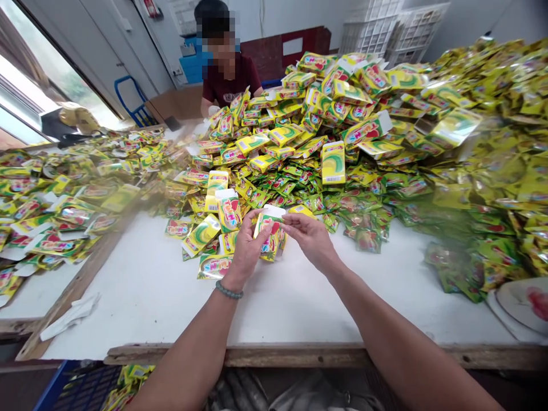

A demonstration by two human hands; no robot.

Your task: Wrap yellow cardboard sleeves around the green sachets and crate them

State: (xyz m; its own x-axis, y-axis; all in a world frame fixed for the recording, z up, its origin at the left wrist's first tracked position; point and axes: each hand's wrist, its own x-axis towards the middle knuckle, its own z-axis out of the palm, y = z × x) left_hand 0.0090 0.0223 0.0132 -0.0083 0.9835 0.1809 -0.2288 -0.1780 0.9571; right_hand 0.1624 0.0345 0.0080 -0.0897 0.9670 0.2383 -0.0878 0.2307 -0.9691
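Observation:
My left hand [248,248] and my right hand [310,237] meet over the white table [299,302]. Together they hold a small yellow-green carton [269,220] with its white top flap open and a few sachets against it. The left fingers wrap its side; the right fingertips pinch at its upper edge. Just beyond lies a big heap of yellow-green sachets and cartons [325,131]. An upright carton [229,210] stands to the left of my hands.
Another person in a dark red shirt [229,80] sits at the table's far side. More packets [64,200] cover the left table. White crates [385,28] are stacked at the back. A blue crate [81,388] with packets sits below the wooden front edge [299,355].

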